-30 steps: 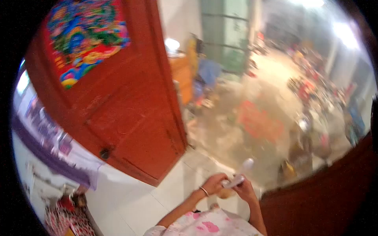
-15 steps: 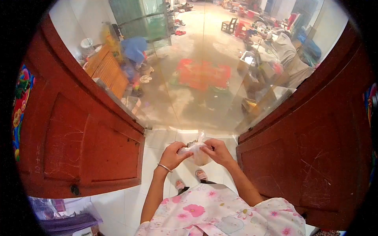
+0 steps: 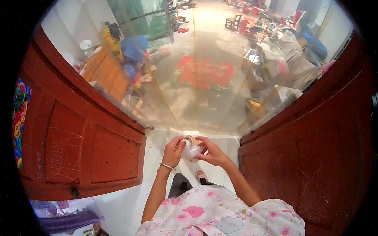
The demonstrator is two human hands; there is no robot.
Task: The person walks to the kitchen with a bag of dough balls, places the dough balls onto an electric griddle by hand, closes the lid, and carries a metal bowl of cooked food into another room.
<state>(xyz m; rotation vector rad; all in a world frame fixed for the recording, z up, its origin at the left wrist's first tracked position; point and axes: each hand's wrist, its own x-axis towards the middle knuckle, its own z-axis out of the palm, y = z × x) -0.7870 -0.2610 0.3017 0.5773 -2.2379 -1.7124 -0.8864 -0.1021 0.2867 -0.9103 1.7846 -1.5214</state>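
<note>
Between my two hands is a thin, see-through plastic bag (image 3: 191,150) with something tan or brown showing at its top; I cannot make out what that is. My left hand (image 3: 173,152) pinches the bag's left side between thumb and fingers, a bracelet on its wrist. From the right, my right hand (image 3: 212,152) grips the other side, thumb and fingers curled on the plastic. The bag is held in front of my body, above the white tiled floor.
Red wooden door leaves stand open at left (image 3: 78,145) and right (image 3: 299,157). Clear plastic curtain strips (image 3: 197,102) hang ahead. Beyond them lie a red mat (image 3: 204,72), a small chair (image 3: 233,21), a wooden panel (image 3: 105,72) and piled goods on both sides.
The bag's gathered top has opened out and tan contents now show. My hands have shifted their hold, and one leg has come forward beneath me.
</note>
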